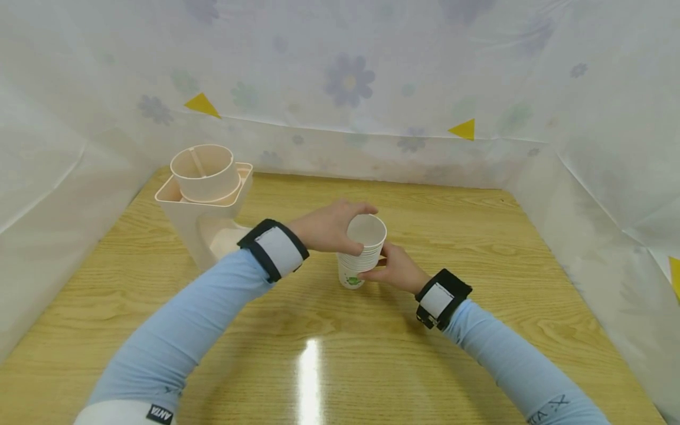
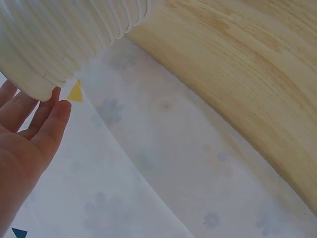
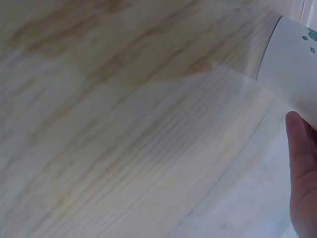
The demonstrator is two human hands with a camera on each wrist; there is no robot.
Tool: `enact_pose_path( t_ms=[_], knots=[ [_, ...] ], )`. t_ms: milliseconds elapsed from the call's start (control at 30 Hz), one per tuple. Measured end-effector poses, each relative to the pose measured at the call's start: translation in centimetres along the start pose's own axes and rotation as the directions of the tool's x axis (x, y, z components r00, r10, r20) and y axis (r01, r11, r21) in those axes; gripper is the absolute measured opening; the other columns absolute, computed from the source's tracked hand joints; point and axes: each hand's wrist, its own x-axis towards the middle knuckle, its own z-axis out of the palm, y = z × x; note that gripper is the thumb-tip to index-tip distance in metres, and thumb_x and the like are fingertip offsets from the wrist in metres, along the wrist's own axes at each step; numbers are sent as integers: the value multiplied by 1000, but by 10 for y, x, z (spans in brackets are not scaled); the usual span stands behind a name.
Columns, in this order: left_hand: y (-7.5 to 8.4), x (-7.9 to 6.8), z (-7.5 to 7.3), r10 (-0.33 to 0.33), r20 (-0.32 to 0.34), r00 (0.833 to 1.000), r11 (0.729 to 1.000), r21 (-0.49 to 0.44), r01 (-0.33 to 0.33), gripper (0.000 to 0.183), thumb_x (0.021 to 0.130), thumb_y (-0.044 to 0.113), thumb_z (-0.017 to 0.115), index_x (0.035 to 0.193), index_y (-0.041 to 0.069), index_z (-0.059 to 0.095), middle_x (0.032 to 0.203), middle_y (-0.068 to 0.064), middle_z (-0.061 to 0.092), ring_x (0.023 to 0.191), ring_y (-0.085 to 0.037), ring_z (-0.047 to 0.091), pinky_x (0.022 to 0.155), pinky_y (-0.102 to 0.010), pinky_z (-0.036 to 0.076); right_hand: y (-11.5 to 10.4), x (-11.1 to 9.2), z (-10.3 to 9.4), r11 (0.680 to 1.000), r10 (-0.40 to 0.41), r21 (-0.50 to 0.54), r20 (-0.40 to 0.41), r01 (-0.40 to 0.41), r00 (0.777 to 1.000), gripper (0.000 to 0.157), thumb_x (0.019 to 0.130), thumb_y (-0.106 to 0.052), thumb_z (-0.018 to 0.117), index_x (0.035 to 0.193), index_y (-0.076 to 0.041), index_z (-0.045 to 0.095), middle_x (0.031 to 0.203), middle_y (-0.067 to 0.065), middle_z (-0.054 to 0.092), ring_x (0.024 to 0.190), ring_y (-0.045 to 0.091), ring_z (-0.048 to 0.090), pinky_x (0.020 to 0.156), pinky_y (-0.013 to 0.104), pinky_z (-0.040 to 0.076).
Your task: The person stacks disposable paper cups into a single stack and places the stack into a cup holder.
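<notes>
Nested white paper cups form a stack in the middle of the table, mouths up and leaning slightly. My left hand holds the top cup near its rim, thumb on the near side and fingers on the far side. Lower down, my right hand grips the stack from the right. The left wrist view shows the ridged rims of the stack above the fingers of my left hand. In the right wrist view the bottom cup, with a green print, meets my right hand.
A cream plastic holder with a round tube on top stands on the table's left side. The wooden table is bounded by pale flowered sheeting at the back and sides. Yellow triangles mark the sheeting.
</notes>
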Motion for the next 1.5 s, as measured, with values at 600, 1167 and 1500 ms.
enact_pose_path(
  t_ms=[600, 1167, 1500],
  knots=[
    [-4, 0, 5, -4, 6, 1000, 1000, 14, 4, 72, 77, 17, 66, 143, 8, 39, 128, -15, 54, 111, -27, 48, 85, -44, 52, -1, -1, 0, 1000, 0, -4, 5, 0, 1000, 67, 74, -11, 76, 132, 3, 45, 130, 24, 55, 115, 34, 55, 91, 49, 52],
    [-33, -15, 52, -114, -281, 953, 973, -227, 49, 106, 67, 39, 79, 149, 2, 22, 149, -17, 35, 134, -28, 35, 110, -50, 33, -3, -1, 0, 999, -12, -31, 3, 12, 1000, 73, 75, -9, 75, 137, 5, 40, 132, 25, 53, 117, 35, 53, 90, 49, 53],
    [-25, -13, 55, -172, -352, 920, 948, -315, 57, 83, 72, 33, 77, 140, 5, 40, 135, -13, 49, 115, -26, 52, 96, -46, 49, -1, 0, 3, 999, -36, -12, 11, 36, 999, 73, 75, -9, 75, 137, 4, 40, 133, 25, 52, 117, 35, 53, 88, 48, 54]
  ],
)
